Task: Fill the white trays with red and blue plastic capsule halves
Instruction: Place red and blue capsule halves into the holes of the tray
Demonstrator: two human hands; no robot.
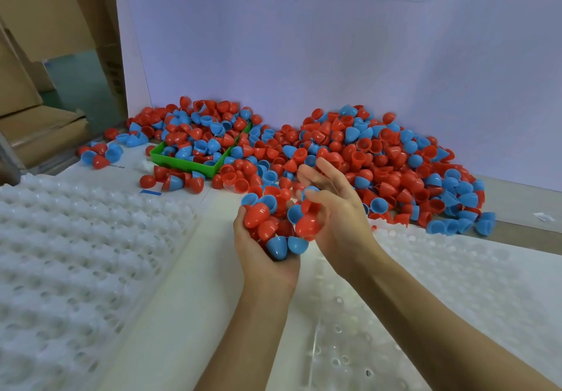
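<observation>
Left hand cupped palm-up, heaped with red and blue halves: a reserve, judged kept near for feeding the trays. Right hand pinches a red half beside the heap, other fingers loose. Bulk pile against the white wall, spilling over a green bin. 2 white trays, left and right, look unfilled. Cardboard boxes far left.

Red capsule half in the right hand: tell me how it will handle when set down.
The red capsule half looks thin, hollow and probably light. Its rounded dome would likely roll or tip on a flat surface. Glossy plastic may slip from the right hand.
</observation>
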